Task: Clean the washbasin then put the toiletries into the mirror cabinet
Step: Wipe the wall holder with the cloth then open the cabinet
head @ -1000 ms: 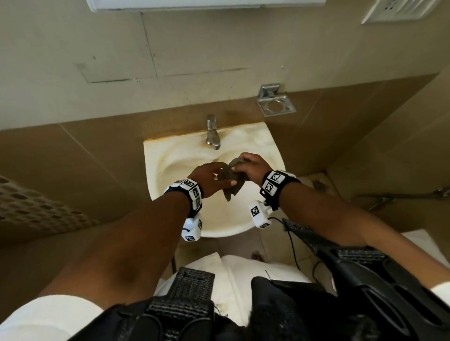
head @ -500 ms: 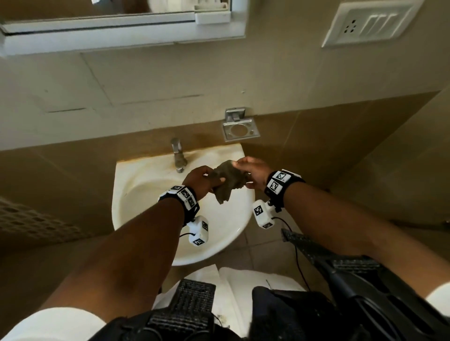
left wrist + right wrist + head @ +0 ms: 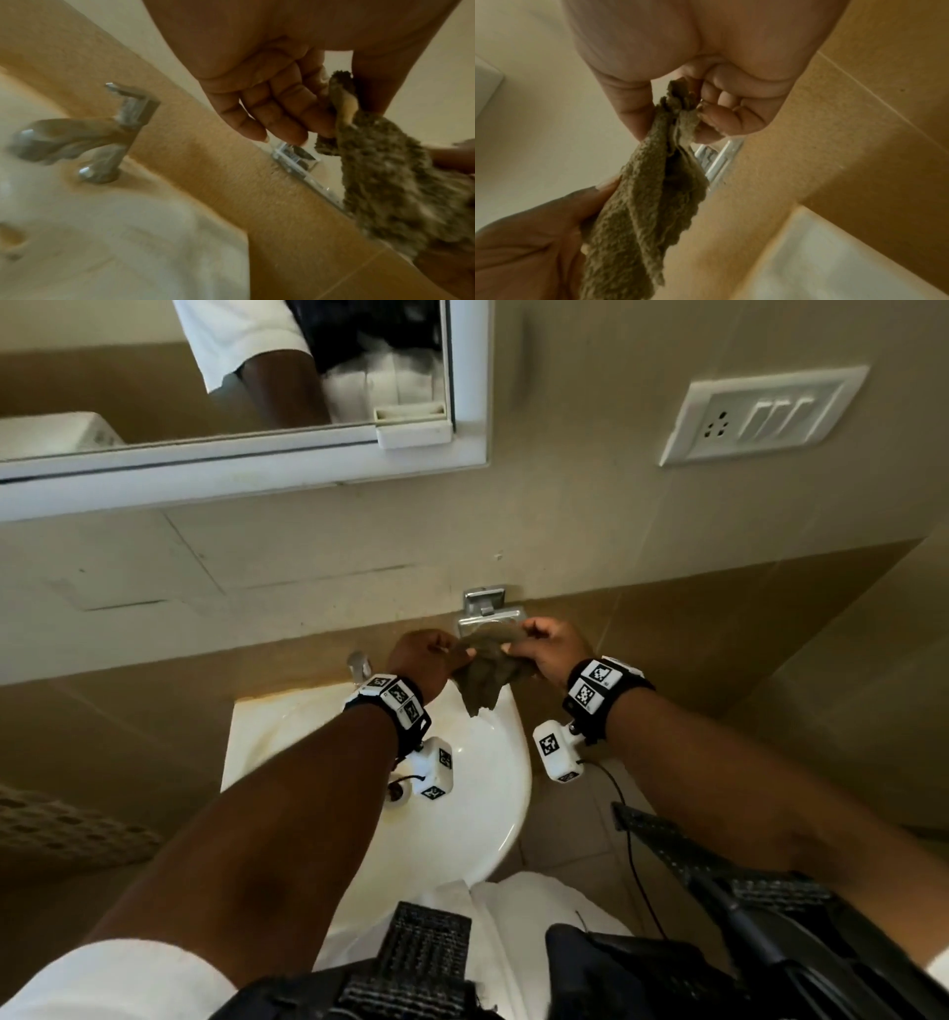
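Observation:
A dark olive cleaning cloth (image 3: 488,667) hangs between both hands above the back right corner of the white washbasin (image 3: 493,814). My left hand (image 3: 423,660) pinches its left edge between thumb and fingers; the wrist view shows the cloth (image 3: 385,178) trailing from that pinch. My right hand (image 3: 547,649) pinches the right edge, and the cloth (image 3: 652,192) droops from its fingertips. The mirror cabinet (image 3: 308,459) hangs on the wall above, door closed. No toiletries are in view.
A metal tap (image 3: 358,664) stands at the basin's back edge, seen as tap (image 3: 85,132) from the left wrist. A chrome soap holder (image 3: 485,611) is fixed to the wall just behind the cloth. A switch plate (image 3: 760,415) sits upper right.
Both hands have lifted the cloth up and back, from over the bowl to the wall by the soap holder. The head view has tilted upward, bringing the mirror cabinet into sight.

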A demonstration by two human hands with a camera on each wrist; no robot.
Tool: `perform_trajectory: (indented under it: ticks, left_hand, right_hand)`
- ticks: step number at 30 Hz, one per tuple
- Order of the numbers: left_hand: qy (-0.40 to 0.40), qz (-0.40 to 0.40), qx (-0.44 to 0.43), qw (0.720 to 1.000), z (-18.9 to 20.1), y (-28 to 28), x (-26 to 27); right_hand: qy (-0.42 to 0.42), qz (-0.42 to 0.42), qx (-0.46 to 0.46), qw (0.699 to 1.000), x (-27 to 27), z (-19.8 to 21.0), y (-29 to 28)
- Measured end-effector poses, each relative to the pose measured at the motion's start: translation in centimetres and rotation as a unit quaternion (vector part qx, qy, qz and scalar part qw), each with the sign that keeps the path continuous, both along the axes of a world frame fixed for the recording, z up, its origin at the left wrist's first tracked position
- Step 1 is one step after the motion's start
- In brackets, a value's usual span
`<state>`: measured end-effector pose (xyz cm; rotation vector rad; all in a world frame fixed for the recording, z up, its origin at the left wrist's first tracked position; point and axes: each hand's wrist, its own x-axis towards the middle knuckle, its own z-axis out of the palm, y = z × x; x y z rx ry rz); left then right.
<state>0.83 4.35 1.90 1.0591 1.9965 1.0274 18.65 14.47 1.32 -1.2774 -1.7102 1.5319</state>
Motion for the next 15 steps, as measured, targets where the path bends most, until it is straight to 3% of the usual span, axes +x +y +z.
perform_trajectory:
  ticks: [3,6,8,10,15]
  left_hand:
    - [0.034,0.016,0.009,0.999,1.9,2.7,-0.7]
    - [0.135,-0.013,-0.043,0.990,2.5,4.0,-1.0]
    - [0.240,-0.069,-0.047,0.967,2.2,4.0,-0.9]
    - [0.323,-0.129,-0.046,0.937,1.4,3.8,-0.5]
    - [0.409,-0.194,-0.073,0.889,-1.5,3.9,-0.7]
  right_hand:
    - [-0.007,-0.033,0.015,0.999,-1.3,1.3,2.3]
    - [-0.123,-0.060,0.067,0.988,-2.0,0.8,4.3]
    - [-0.221,-0.047,0.125,0.966,-1.8,0.5,4.7]
    - [-0.259,-0.014,0.165,0.951,-1.8,-0.2,4.7]
    - [-0.307,0.044,0.236,0.921,-1.8,-0.7,3.9]
